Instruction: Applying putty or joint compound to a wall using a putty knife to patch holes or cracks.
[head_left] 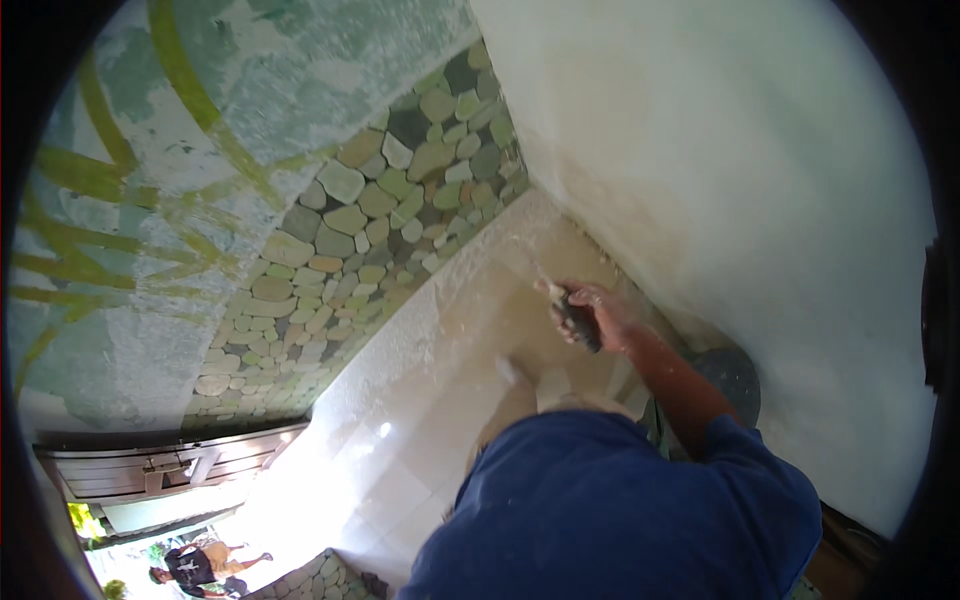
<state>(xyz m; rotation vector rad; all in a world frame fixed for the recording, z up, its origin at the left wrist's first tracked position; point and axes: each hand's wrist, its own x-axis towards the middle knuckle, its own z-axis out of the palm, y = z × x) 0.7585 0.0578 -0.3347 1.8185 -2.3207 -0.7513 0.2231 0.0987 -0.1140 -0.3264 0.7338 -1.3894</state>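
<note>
My right hand (600, 306) is closed around a hand tool with a thick dark handle (581, 326). The tool's far end looks thin and pale, pointing up towards the corner where the walls meet, and its exact kind is too unclear to name. Below it lies the wet, dusty tiled floor (470, 340); whether the tool touches it cannot be made out. Nothing of my left hand shows, as my blue shirt (620, 510) fills the lower part of the view.
A round dark bucket (728, 384) stands beside my right forearm, near the pale wall (780, 200). On the left, a pebble-stone band (350, 225) runs along the green-painted wall (290, 80). A brown wooden door (130, 470) and another person (195, 568) are at lower left.
</note>
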